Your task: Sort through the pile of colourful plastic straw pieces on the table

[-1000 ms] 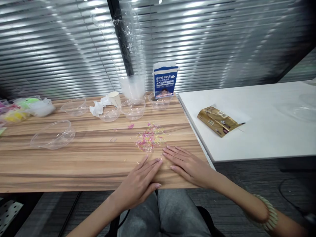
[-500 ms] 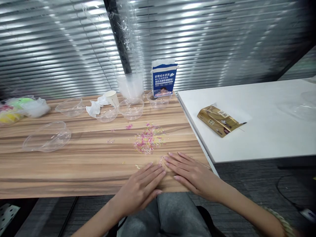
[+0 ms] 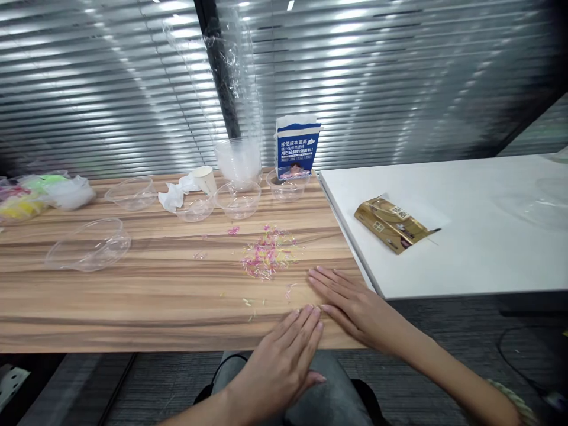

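Note:
A loose pile of small pink, yellow and white plastic-looking bits (image 3: 268,254) lies on the wooden table (image 3: 155,302). My left hand (image 3: 286,358) reaches over the table's front edge, fingers stretched out and fingertips on the wood. To its right, my right hand (image 3: 348,305) rests flat near the table's right end, fingers extended. The two hands nearly meet at the fingertips, and I see nothing held in either. A few pink bits (image 3: 289,291) lie just beyond the fingertips, and some yellow bits (image 3: 249,303) are scattered to the left.
Clear plastic bowls (image 3: 238,200) stand along the back, with a paper cup (image 3: 205,179), crumpled tissue (image 3: 174,195) and a blue bag (image 3: 296,147). A clear lidlike container (image 3: 89,245) and bagged colourful material (image 3: 44,195) are left. A gold wrapper (image 3: 394,223) lies on the white table (image 3: 465,254).
My left hand has slid right and nearer the front edge. My right hand has shifted slightly right. A few pink bits by the fingertips are now uncovered. The view has moved slightly.

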Demonstrator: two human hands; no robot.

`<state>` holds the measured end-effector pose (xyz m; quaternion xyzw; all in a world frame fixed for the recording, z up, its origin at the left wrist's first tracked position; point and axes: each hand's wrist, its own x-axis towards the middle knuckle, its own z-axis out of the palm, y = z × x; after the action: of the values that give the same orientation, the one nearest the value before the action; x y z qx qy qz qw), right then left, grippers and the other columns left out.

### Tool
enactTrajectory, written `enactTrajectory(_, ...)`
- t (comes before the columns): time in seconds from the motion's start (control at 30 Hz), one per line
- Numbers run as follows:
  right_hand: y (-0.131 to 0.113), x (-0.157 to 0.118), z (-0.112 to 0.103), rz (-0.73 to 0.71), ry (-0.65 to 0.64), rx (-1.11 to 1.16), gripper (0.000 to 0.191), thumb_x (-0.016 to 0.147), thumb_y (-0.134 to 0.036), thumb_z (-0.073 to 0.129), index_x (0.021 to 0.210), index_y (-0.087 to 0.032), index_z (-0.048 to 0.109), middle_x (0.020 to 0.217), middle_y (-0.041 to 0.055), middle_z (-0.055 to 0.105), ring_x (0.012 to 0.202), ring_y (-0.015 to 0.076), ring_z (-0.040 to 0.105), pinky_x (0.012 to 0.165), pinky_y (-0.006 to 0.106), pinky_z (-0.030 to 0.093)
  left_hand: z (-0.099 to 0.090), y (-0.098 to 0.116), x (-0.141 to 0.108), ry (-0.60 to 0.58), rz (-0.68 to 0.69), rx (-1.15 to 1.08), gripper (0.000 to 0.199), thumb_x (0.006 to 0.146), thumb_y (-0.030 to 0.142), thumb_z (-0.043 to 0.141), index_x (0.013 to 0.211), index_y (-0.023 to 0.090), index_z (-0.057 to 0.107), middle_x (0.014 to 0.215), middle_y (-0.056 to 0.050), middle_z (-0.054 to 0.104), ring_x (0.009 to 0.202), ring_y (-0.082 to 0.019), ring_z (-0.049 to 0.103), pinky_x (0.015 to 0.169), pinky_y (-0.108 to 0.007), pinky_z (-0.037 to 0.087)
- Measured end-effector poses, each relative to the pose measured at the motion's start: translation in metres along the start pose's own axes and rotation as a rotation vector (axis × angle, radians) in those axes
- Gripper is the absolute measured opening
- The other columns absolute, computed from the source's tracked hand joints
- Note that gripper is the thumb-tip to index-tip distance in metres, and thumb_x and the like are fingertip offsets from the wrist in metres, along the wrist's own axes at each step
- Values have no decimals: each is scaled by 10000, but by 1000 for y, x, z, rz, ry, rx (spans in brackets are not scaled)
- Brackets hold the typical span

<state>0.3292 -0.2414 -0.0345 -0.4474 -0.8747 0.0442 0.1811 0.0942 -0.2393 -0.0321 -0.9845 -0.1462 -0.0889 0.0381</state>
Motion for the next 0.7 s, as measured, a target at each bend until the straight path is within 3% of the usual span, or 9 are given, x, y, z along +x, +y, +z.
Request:
enactTrajectory(0.13, -3, 2, 1, -95, -30, 46, 473, 949, -153, 405, 1417, -210, 372, 1429, 48, 407, 1364, 202, 272, 1120, 430, 300, 0, 0, -2, 18, -12, 8, 529, 964, 370, 394, 1373, 36, 366, 1448, -158, 362, 1366, -253, 290, 1121, -358, 318)
enactTrajectory(0.33, -5, -6, -1, -103, -48, 38, 460, 938, -174, 444, 1397, -195, 410, 1408, 49, 439, 1356, 216, 293, 1114, 438, 310, -4, -6, -2, 39, -50, 45, 496, 978, 371, 350, 1331, 29, 418, 1407, -156, 428, 1320, -252, 377, 1090, -350, 361)
enactTrajectory(0.57, -7, -34, -6, -20, 8, -29, 473, 950, -196, 437, 1418, -212, 373, 1415, 63, 426, 1327, 232, 353, 1076, 440, 377, 5, -7, 33, 14, -164, -22, 561, 979, 444, 296, 1334, 24, 404, 1401, -176, 428, 1314, -256, 388, 1093, -383, 333)
enactTrajectory(0.7, -8, -31, -6, 26, 50, -34, 498, 954, -240, 439, 1438, -182, 332, 1443, 98, 379, 1329, 249, 347, 1060, 453, 398, 13, -14, 58, 18, -184, -15, 586, 974, 466, 297, 1317, 11, 433, 1393, -186, 435, 1318, -256, 381, 1106, -379, 298)
